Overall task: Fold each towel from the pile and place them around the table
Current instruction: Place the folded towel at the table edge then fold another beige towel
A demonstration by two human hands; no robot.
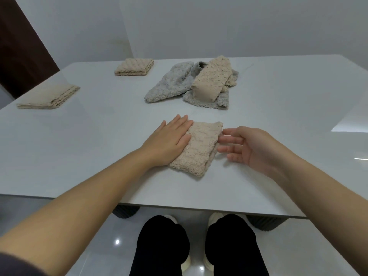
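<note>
A beige towel (199, 148) lies folded into a narrow strip near the table's front edge. My left hand (169, 140) rests flat on its left side, fingers spread, pressing it down. My right hand (245, 146) hovers just right of the towel, palm turned inward, fingers apart and close to the towel's right edge, holding nothing. Behind them sits the pile (191, 84): grey towels with a beige one draped on top. Two folded beige towels lie on the table, one at the far left edge (49, 97), one at the back (134, 67).
The white table (288, 120) is glossy, its front edge close to my knees. A dark door (22, 48) stands at the left behind the table. White walls lie beyond. Dark table legs (262, 223) show under the front edge.
</note>
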